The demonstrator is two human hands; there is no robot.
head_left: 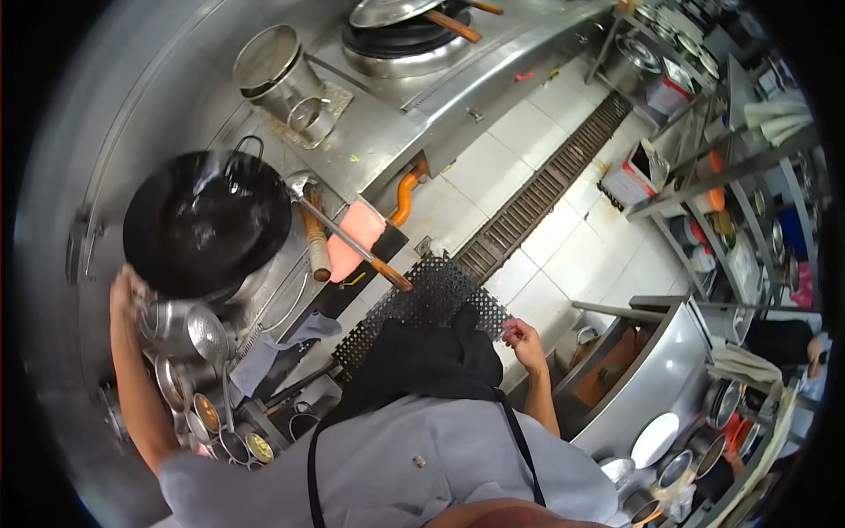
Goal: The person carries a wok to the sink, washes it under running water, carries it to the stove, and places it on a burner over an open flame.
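My left hand (pixel 129 292) is at the lower left edge of a large black wok (pixel 207 224), just above a metal pot (pixel 172 321). Motion blurs its fingers, so whether they grip the wok's near side is unclear. A loop handle (pixel 244 158) stands up on the wok's far side, and a little liquid shines inside. My right hand (pixel 525 343) hangs over the floor by my right side, fingers loosely curled, with nothing visible in it. Right of the wok lie a long-handled ladle (pixel 352 238), a rope-wrapped wooden handle (pixel 314 238) and a pink cloth (pixel 358 242).
A perforated skimmer (pixel 208 334) lies over several seasoning containers (pixel 207 412). Strainers (pixel 267 57) and a lidded wok (pixel 405 40) are farther along the range. Under my feet is a black rubber mat (pixel 414 290); a floor drain (pixel 554 180) runs beyond it. Shelves (pixel 731 189) line the right side.
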